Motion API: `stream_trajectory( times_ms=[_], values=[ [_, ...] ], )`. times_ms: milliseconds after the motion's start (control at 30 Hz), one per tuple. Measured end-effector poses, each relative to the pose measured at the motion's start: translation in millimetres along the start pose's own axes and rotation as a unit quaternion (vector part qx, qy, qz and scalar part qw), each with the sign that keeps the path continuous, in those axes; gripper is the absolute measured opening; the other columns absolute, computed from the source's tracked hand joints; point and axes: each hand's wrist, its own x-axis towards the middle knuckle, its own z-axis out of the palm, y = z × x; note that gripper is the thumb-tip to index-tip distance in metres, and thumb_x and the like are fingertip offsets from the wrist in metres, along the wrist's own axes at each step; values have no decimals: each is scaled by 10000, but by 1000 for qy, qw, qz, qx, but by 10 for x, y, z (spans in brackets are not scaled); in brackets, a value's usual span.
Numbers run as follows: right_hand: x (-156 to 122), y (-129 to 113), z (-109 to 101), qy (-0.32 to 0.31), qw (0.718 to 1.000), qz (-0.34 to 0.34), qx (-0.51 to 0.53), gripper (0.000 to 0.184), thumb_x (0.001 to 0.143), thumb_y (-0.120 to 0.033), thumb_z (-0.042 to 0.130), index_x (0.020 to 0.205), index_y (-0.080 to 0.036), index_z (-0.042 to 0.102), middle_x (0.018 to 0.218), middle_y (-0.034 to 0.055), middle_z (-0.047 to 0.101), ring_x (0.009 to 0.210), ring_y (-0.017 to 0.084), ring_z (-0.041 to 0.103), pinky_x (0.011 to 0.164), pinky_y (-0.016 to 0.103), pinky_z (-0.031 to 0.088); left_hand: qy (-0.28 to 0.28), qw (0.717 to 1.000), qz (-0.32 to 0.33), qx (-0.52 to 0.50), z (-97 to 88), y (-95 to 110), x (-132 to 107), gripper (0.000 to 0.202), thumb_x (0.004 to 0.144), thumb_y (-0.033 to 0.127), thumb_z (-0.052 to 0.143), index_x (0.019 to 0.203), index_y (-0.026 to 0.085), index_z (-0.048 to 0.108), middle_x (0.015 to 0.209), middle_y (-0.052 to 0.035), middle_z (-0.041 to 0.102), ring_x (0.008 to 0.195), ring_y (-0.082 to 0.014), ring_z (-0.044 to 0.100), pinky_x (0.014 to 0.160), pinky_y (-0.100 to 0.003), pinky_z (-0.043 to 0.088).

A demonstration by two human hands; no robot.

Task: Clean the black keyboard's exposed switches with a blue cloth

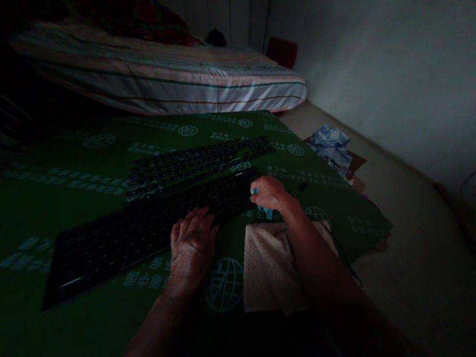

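A black keyboard (148, 228) lies slantwise on a green printed cloth (74, 163). My left hand (191, 245) rests flat on the keyboard's near edge, fingers stretched out together. My right hand (270, 194) is closed around a small light-blue thing (265, 210) at the keyboard's right end; I cannot make out what it is. A second black keyboard (197, 158) lies just behind the first.
A pale dotted towel (267, 267) lies under my right forearm. A thin black cable (344, 253) runs off the cloth's right side. Crumpled blue-white paper (332, 146) sits in a cardboard box on the floor. A striped mattress (167, 79) lies beyond, and a wall stands at the right.
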Motion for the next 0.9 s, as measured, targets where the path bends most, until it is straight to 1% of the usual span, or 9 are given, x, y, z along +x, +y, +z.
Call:
stream_trajectory(
  times_ms=[100, 267, 433, 500, 633, 800, 900],
  values=[
    [2, 4, 5, 7, 1000, 8, 0, 174, 695, -196, 605, 807, -200, 737, 824, 66, 739, 804, 203, 681, 627, 235, 453, -5, 1000, -9, -6, 8, -6, -1, 287, 923, 255, 408, 1047, 121, 630, 1179, -128, 621, 1119, -307, 544, 918, -472, 415],
    [-6, -30, 37, 11, 1000, -18, 15, 194, 693, -199, 603, 831, -207, 739, 836, 64, 741, 791, 195, 680, 639, 236, 456, -23, 999, -28, -20, 8, -5, -2, 288, 914, 261, 416, 1057, 132, 630, 1196, -129, 615, 1136, -310, 534, 931, -482, 411],
    [-6, 8, 37, 30, 999, 17, 3, 176, 679, -181, 593, 785, -202, 732, 806, 66, 736, 791, 202, 678, 626, 238, 451, -39, 998, -38, -24, -4, 2, -3, 277, 906, 257, 421, 1061, 158, 629, 1209, -119, 610, 1156, -297, 524, 950, -477, 400],
    [-3, 7, 49, 35, 999, 6, 14, 178, 685, -189, 593, 796, -204, 731, 795, 60, 735, 774, 194, 677, 619, 234, 448, -40, 998, -39, -23, -14, 6, 3, 274, 903, 253, 423, 1062, 168, 630, 1204, -117, 613, 1152, -293, 527, 946, -475, 405],
    [-2, -10, 68, 31, 999, -20, 20, 177, 690, -195, 595, 806, -201, 729, 782, 62, 733, 755, 191, 677, 611, 232, 446, -37, 999, -31, -19, -34, 13, 14, 283, 905, 249, 416, 1058, 152, 634, 1190, -132, 619, 1144, -300, 532, 935, -475, 414],
    [-5, 9, 61, 43, 999, 14, 8, 180, 683, -188, 603, 808, -204, 732, 821, 68, 738, 804, 200, 680, 639, 235, 459, -41, 998, -39, -21, -20, 11, 6, 266, 901, 252, 436, 1062, 169, 631, 1205, -116, 614, 1152, -296, 529, 948, -475, 406],
    [-5, -3, 72, 37, 999, -12, 23, 182, 690, -197, 599, 813, -202, 734, 808, 62, 738, 779, 188, 679, 636, 230, 460, -40, 998, -42, -17, -5, 13, -1, 261, 906, 251, 432, 1055, 165, 628, 1209, -113, 612, 1154, -295, 528, 954, -471, 402]
  ],
)
